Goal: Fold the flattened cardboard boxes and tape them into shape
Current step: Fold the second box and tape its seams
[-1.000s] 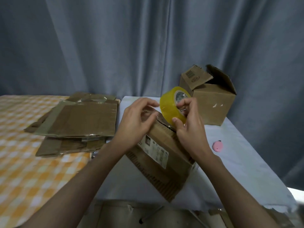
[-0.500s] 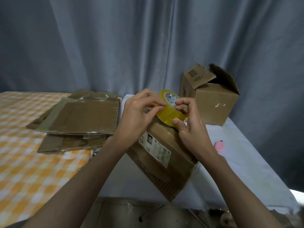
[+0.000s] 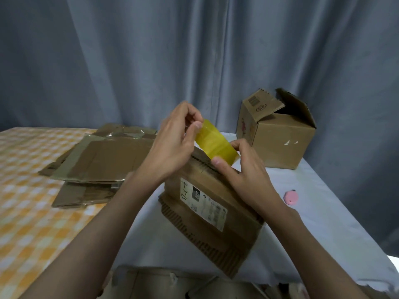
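Yellow tape roll [image 3: 216, 145] held over the top seam of the folded cardboard box [image 3: 212, 203] at the middle of the counter [image 3: 319, 214]. Left hand [image 3: 174, 145] grip pinching the free tape end, right hand [image 3: 244, 169] grip curled round the roll. Flattened boxes [image 3: 101, 162] stacked to the left; open box [image 3: 278, 134] behind; pink disc [image 3: 291, 197] at right.

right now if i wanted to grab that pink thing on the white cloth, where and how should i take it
Pinch the pink thing across its rounded rim, thumb on one side and a finger opposite, coming straight down from above. It appears to lie flat on the white cloth with open cloth all round, so a low side approach would probably just push it. Its finer shape is too small to tell.
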Motion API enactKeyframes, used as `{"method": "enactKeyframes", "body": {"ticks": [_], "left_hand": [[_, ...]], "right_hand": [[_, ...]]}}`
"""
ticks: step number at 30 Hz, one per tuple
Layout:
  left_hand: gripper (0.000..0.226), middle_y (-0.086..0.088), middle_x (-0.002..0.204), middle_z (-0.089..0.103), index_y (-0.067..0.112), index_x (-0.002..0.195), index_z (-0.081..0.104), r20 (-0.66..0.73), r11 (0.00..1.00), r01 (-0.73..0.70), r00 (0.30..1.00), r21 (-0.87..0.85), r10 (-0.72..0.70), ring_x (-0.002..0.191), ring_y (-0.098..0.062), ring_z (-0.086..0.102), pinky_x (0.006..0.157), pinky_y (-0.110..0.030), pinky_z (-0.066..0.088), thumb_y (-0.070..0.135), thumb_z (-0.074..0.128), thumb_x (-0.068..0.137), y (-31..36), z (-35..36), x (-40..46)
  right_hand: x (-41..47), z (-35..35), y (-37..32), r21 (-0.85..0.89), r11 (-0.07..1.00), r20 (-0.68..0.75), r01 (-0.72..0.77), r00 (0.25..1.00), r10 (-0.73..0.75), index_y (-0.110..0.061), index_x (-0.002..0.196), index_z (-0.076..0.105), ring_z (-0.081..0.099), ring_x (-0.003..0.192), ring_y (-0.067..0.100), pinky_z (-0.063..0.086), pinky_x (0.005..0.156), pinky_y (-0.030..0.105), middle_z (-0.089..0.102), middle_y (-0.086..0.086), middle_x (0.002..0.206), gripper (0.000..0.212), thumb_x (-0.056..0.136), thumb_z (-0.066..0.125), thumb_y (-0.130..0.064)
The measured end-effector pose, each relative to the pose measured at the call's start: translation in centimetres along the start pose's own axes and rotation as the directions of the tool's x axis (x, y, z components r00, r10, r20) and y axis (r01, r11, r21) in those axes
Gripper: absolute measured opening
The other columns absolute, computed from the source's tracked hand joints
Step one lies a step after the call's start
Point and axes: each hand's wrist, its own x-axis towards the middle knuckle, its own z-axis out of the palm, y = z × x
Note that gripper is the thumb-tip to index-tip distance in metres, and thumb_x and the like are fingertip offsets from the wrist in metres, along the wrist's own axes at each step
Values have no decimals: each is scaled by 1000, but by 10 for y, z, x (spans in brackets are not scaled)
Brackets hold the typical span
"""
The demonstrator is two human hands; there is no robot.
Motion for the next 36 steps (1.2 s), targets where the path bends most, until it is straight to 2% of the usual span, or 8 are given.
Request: {"method": "enactKeyframes", "body": {"ticks": [2, 4, 8, 12, 19, 26, 32, 36], "left_hand": [[5, 0, 94, 58, 13, 99, 52, -17, 1000, 12, 1000, -25, -12, 89, -19, 57, 84, -46, 52, 12, 48, 101, -1, -7, 3], [6, 2, 92, 56, 14, 100, 52, -28, 998, 21, 999, -53, -22, 87, -18, 56, 84, -48, 54, 13, 47, 102, -3, -11, 5], [11, 8, 87, 54, 22, 95, 52, 14, 977, 136, 991, -162, -135, 77, -8, 54, 73, -23, 49, 13, 52, 100, -7, -15, 14], [14, 2, 86, 50, 15, 99, 54, 108, 913, 249, 968, -324, -226, 77, -8, 47, 69, -13, 42, 6, 63, 94, -10, -18, 25], [4, 2, 77, 53, 9, 101, 56, 285, 868, 448, 879, -213, -383, 68, -9, 46, 60, -16, 38, 11, 58, 98, -39, -13, 35], [3, -3, 83, 59, 12, 95, 58, 247, 868, 471, 870, -159, -427, 77, -11, 55, 69, -19, 44, 10, 60, 97, -67, -13, 33], [10, -5, 71, 54, 11, 87, 62, 270, 832, 501, 857, -238, -439, 61, -11, 50, 59, -20, 45, 4, 63, 94, -80, -8, 33], [15, 2, 73, 63, 16, 81, 66, 209, 849, 484, 871, -214, -444, 68, -8, 55, 68, -22, 45, 6, 66, 92, -95, -21, 46]], "right_hand": [[1, 0, 1, -32, 999, 20, 15, 1000, -15, -36, 104, 41, 46, 98, 5, 42, 79, 27, 44, -21, 102, 52, 74, 68, -69], [2, 1, 3, -16, 998, -8, 55, 998, -55, -29, 104, 42, 46, 94, 6, 42, 77, 29, 44, -14, 102, 44, 81, 76, -43], [4, -5, -1, 167, 980, -173, 106, 982, -77, -34, 109, 40, 51, 96, 0, 39, 71, 17, 48, -13, 103, 40, 86, 67, -16], [2, -9, -8, 231, 957, -288, 175, 952, -105, -44, 120, 38, 51, 103, 2, 47, 78, 26, 47, -11, 112, 53, 83, 63, -16], [-1, -8, -2, 276, 955, -335, 108, 942, -10, -35, 127, 43, 56, 110, -2, 53, 85, 33, 52, -29, 115, 46, 90, 71, -39], [2, 1, -3, 128, 983, 32, -131, 991, 128, -34, 109, 45, 62, 88, 9, 57, 80, 46, 63, -10, 97, 51, 75, 78, -54], [-1, -3, -3, 224, 974, -121, -24, 991, 52, -37, 111, 47, 59, 92, 6, 56, 75, 40, 59, -13, 96, 33, 89, 70, -28], [-6, -5, -8, 222, 975, -135, 28, 991, 2, -46, 121, 47, 60, 98, 6, 55, 78, 40, 58, -20, 106, 49, 79, 62, -25]]}}
